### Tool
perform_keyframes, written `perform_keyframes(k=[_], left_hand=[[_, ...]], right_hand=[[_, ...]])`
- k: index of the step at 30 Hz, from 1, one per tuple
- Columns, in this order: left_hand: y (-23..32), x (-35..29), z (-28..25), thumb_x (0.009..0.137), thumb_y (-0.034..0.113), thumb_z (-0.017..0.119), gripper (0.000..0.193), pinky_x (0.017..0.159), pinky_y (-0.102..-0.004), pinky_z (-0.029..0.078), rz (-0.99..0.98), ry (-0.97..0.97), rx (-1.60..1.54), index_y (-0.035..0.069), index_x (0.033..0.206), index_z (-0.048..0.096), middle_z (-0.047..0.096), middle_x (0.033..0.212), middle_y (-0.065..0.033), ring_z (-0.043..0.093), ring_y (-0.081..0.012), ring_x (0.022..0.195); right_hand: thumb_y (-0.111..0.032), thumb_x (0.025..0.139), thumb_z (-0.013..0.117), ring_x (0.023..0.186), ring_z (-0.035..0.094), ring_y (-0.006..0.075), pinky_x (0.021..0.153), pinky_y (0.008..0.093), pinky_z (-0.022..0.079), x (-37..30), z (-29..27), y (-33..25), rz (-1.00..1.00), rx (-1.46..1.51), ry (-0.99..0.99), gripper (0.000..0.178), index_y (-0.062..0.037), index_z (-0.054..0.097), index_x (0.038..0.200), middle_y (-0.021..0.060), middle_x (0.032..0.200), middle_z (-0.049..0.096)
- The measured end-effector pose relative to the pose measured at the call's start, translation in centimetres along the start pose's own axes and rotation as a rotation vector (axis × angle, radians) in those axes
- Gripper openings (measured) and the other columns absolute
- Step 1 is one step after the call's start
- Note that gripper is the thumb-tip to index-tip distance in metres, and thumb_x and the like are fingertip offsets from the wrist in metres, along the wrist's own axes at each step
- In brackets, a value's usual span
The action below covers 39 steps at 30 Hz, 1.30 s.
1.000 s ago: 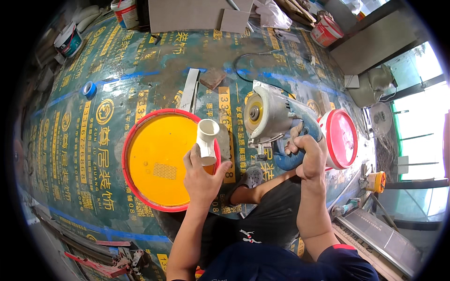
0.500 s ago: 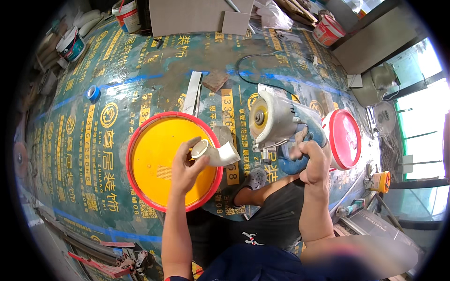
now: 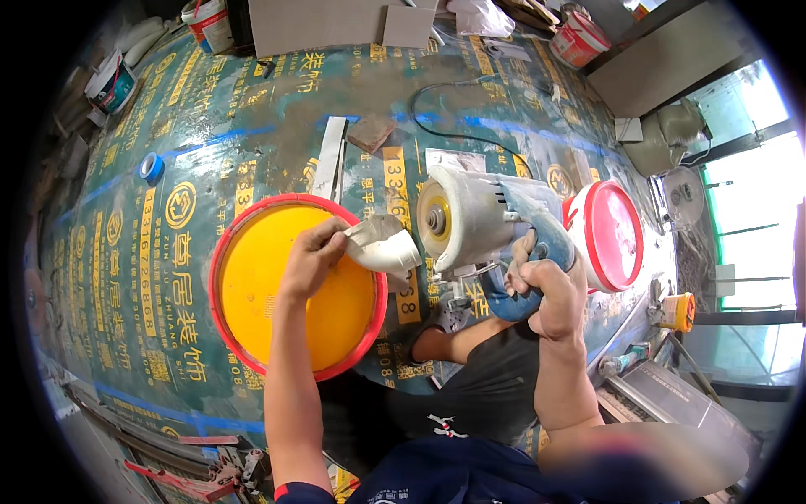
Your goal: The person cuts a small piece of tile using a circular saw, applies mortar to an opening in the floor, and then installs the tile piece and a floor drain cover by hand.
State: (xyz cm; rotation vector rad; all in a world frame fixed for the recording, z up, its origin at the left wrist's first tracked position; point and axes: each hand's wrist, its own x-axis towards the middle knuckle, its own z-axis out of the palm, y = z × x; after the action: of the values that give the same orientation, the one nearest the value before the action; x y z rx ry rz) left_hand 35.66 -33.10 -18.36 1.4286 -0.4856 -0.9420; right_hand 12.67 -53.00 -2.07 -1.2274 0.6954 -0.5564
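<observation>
My left hand (image 3: 311, 259) pinches one end of a white curved plastic pipe elbow (image 3: 384, 245) between thumb and fingers. The elbow hangs over the right rim of a large bucket with a yellow top and red rim (image 3: 252, 294). My right hand (image 3: 554, 292) is wrapped round the blue handle of a handheld circular saw (image 3: 487, 220) with a dusty grey guard. Its round yellow-centred hub (image 3: 436, 220) faces the elbow, and a small gap separates guard and elbow. The cutting edge is mostly hidden by the guard.
Green printed sheeting (image 3: 201, 109) with blue tape seams covers the floor. A white bucket with a red lid (image 3: 617, 235) stands right of the saw. A black cord (image 3: 416, 118) curves behind it. A pale strip (image 3: 330, 160), a brown tile piece (image 3: 370, 133) and a blue tape roll (image 3: 151, 167) lie beyond.
My left hand has turned the elbow, so its open end no longer faces up at me. The saw has come up closer to me and left, narrowing the gap to the elbow.
</observation>
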Motion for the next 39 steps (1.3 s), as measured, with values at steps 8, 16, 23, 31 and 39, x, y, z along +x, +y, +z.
perform_keyframes(k=[8,16,23,31,39], left_hand=[[0.7,1.9,0.8,0.107,0.016,0.054,0.02,0.065,-0.0221,0.04,-0.011,-0.063,0.133,-0.001,0.103,0.064,0.051,0.078,0.0057,0.044,-0.0041,0.073],[-0.1,2.2,1.9,0.107,0.016,0.053,0.021,0.08,-0.0261,0.046,0.169,-0.002,0.198,-0.003,0.105,0.062,0.059,0.085,-0.0007,0.051,-0.0094,0.084],[-0.8,1.8,2.3,0.106,0.013,0.052,0.018,0.081,-0.0272,0.046,0.149,0.053,0.175,-0.002,0.107,0.062,0.06,0.086,-0.0026,0.052,-0.0113,0.085],[-0.7,1.7,2.7,0.107,0.012,0.051,0.018,0.077,-0.0249,0.043,0.084,-0.001,0.105,-0.001,0.099,0.059,0.052,0.083,0.0006,0.045,-0.0085,0.083],[-0.7,1.7,2.9,0.108,0.016,0.052,0.018,0.069,-0.0233,0.04,0.208,0.016,0.163,0.001,0.102,0.06,0.052,0.08,0.0036,0.044,-0.0066,0.077]], right_hand=[[-0.001,0.073,0.051,0.059,0.048,0.0138,0.062,0.032,0.046,-0.6,0.6,0.0,0.039,-0.12,-0.067,0.026,0.0015,0.054,0.098,0.0082,0.076,0.052],[0.001,0.076,0.053,0.061,0.052,0.0104,0.059,0.0261,0.045,-1.7,1.6,0.8,-0.004,-0.159,-0.079,0.023,0.0038,0.058,0.097,0.0058,0.075,0.057],[0.001,0.077,0.054,0.064,0.054,0.0098,0.061,0.0253,0.046,-1.6,2.0,1.3,0.001,-0.177,-0.092,0.021,0.0037,0.058,0.098,0.0052,0.076,0.058],[0.003,0.078,0.056,0.066,0.054,0.0089,0.062,0.0237,0.046,-1.3,2.2,1.1,-0.012,-0.17,-0.109,0.026,0.0046,0.059,0.103,0.0042,0.079,0.058],[0.001,0.08,0.058,0.069,0.054,0.008,0.063,0.0232,0.046,-0.9,3.4,1.4,-0.029,-0.215,-0.1,0.027,0.0046,0.058,0.107,0.0026,0.083,0.059]])
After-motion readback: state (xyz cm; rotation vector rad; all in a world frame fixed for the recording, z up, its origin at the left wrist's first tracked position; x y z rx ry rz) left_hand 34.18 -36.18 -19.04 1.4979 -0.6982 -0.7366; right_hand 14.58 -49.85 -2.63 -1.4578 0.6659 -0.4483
